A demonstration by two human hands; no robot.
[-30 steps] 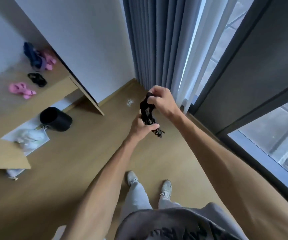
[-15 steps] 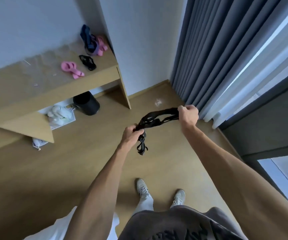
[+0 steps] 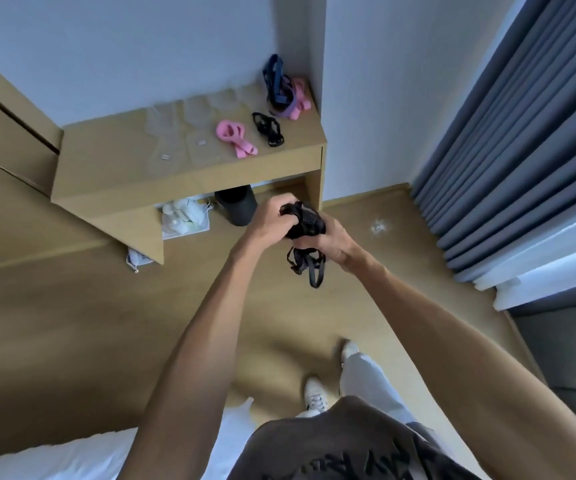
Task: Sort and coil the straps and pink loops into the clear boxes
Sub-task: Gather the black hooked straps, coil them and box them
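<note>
Both hands are bunched around a black strap (image 3: 305, 225) held in the air in front of the desk. My left hand (image 3: 271, 220) grips the wad from the left and my right hand (image 3: 328, 242) grips it from the right. Loose ends of the strap dangle below my hands. On the desk (image 3: 113, 168) lie a pink loop (image 3: 232, 136), a second black strap (image 3: 268, 129), and at the back corner a dark blue strap (image 3: 275, 83) with more pink loops (image 3: 298, 97). Clear boxes (image 3: 182, 133) sit faintly visible on the desk's middle.
A black bin (image 3: 236, 209) and a white bag (image 3: 184, 220) stand under the desk. Grey curtains (image 3: 508, 133) hang at the right. A white bed corner (image 3: 72, 455) lies at the lower left. My feet stand on the wooden floor (image 3: 72, 323).
The strap was stretched between my two hands; now both hands have come together and bunched it. The view has swung left, bringing the desk closer to centre.
</note>
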